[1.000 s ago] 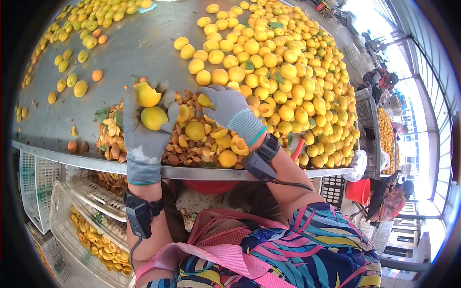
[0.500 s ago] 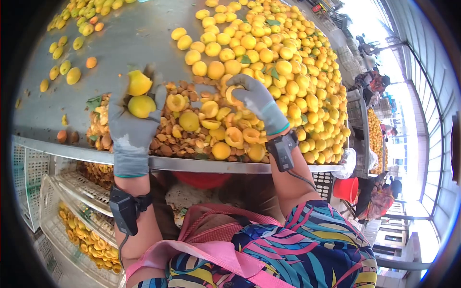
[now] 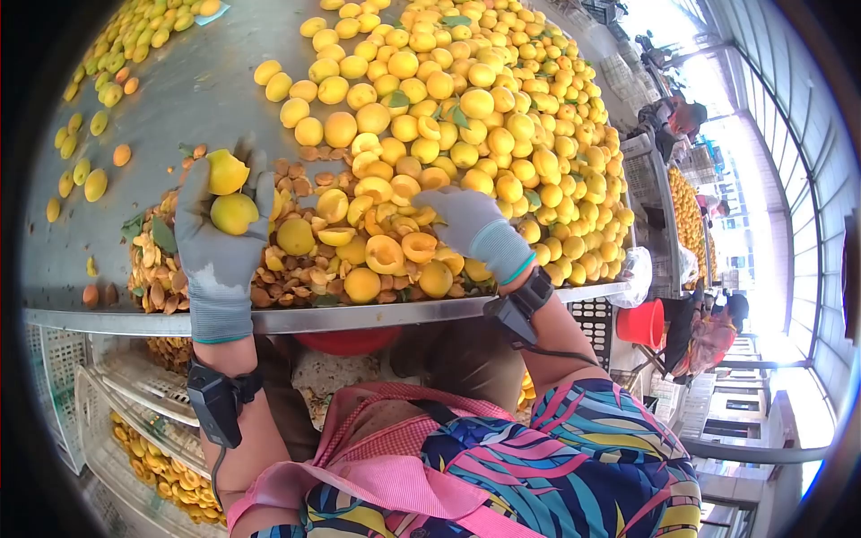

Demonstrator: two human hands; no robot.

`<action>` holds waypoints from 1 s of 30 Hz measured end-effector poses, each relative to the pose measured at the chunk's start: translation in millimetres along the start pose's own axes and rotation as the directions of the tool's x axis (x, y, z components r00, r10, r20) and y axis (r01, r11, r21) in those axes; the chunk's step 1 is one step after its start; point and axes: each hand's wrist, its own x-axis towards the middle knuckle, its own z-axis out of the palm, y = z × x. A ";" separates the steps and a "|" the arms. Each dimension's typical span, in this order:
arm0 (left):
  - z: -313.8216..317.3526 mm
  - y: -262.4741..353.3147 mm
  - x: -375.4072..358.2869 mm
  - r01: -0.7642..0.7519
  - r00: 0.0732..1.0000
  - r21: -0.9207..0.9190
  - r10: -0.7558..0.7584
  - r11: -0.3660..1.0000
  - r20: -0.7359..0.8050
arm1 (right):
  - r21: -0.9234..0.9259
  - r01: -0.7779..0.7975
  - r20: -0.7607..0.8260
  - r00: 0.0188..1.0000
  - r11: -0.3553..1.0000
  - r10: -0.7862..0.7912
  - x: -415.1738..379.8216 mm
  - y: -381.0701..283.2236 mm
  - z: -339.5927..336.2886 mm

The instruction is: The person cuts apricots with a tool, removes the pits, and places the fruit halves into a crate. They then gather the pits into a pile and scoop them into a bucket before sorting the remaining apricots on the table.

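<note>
My left hand (image 3: 220, 242), in a grey glove, is palm up with its fingers curled around two apricots. The upper apricot (image 3: 227, 173) looks cut or torn along its edge; the lower apricot (image 3: 234, 213) rests in the palm. My right hand (image 3: 462, 220), also gloved, is curled low over the fruit at the near side of the heap, and its fingertips are hidden. Apricot halves (image 3: 385, 255) and several whole apricots lie beside it. Between the hands, brown apricot stones (image 3: 296, 179) are scattered among the halves.
A large heap of apricots (image 3: 502, 108) covers the right of the metal table (image 3: 206, 81). Greenish fruit (image 3: 134, 36) lies far left. Under the table edge stand plastic crates (image 3: 143, 386) of halves. A red bucket (image 3: 639, 323) and other people (image 3: 708, 336) are at right.
The view has shifted, so the table's contents appear further left. My right hand has come down from holding an apricot half to curl over the halves. My left hand keeps its two apricots.
</note>
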 end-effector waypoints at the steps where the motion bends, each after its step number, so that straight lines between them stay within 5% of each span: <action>1: -0.6 -0.4 1.7 0.012 1.000 -0.023 -0.013 1.000 -0.019 | -0.052 0.001 -0.036 0.999 0.999 -0.003 0.5 -0.3 4.0; 5: 3.0 -6.6 2.7 0.042 0.999 -0.071 -0.043 0.997 -0.008 | 0.190 0.013 -0.145 0.989 0.982 0.015 10.7 16.4 18.9; 7: 2.8 -9.5 5.1 0.043 0.998 -0.067 -0.045 0.997 -0.034 | 0.735 -0.079 -0.069 0.979 0.673 0.190 15.4 20.6 19.4; 14: 12.0 -19.7 6.6 0.096 0.978 -0.138 -0.119 0.986 -0.172 | 0.813 -0.171 0.075 0.979 0.557 0.190 12.8 5.0 -7.4; 16: 13.6 -22.6 5.5 0.131 0.980 -0.114 -0.146 0.985 -0.138 | 0.937 -0.202 0.155 0.972 0.286 0.179 10.3 -4.5 -14.7; 19: 14.0 -22.0 3.3 0.158 0.986 -0.083 -0.162 0.984 -0.045 | 0.969 -0.140 0.120 0.987 0.202 0.108 12.3 -12.9 -15.2; 24: 10.0 -5.0 2.2 0.124 0.990 -0.217 -0.105 0.968 0.094 | 0.962 -0.152 0.147 0.988 0.226 0.038 16.1 -27.4 -22.3; 27: 9.9 2.8 -0.9 0.049 0.998 -0.185 -0.041 0.982 0.049 | 0.922 -0.176 0.194 0.981 0.345 -0.017 21.8 -32.7 -22.1; 29: 4.0 9.1 -1.0 0.007 0.999 -0.179 0.000 0.984 0.039 | 0.638 -0.063 0.128 0.992 0.767 -0.025 20.8 -44.6 -29.5; 30: 2.8 11.8 -0.9 -0.027 0.999 -0.177 0.033 0.984 0.028 | 0.472 0.116 -0.034 0.993 0.874 -0.113 24.1 -46.4 -21.6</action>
